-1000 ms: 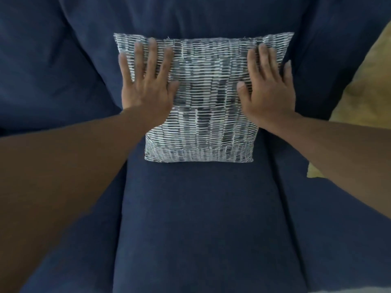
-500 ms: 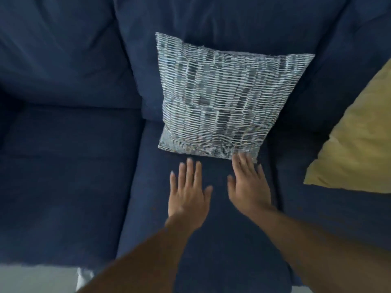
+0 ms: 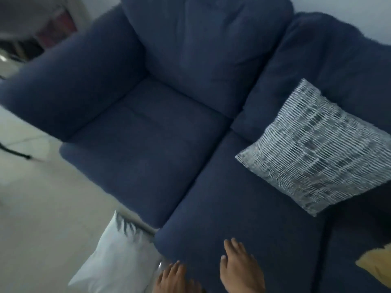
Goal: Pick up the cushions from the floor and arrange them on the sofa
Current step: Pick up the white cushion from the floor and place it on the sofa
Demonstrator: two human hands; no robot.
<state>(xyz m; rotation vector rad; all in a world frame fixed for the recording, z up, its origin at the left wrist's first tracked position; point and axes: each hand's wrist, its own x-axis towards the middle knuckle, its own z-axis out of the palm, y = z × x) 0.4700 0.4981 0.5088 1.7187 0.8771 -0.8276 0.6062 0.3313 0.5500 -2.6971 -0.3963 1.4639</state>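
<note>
Patterned cushion [image 3: 315,153] sits placed on the sofa [image 3: 148,132]. Both hands [image 3: 211,273], spread and empty at bottom centre, probably next reach the white cushion [image 3: 114,259] on the floor [image 3: 42,208], lower left.

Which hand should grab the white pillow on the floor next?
Probably the left hand. It is empty, open and closest to the white cushion leaning on the sofa front. The right hand is over the seat, farther away.

A home living room: a plump navy-blue fabric sofa [image 3: 160,127] stands on a pale tiled floor [image 3: 38,204], a grey-and-white woven square cushion [image 3: 317,153] propped against its back, a white cushion [image 3: 118,259] lying below.
</note>
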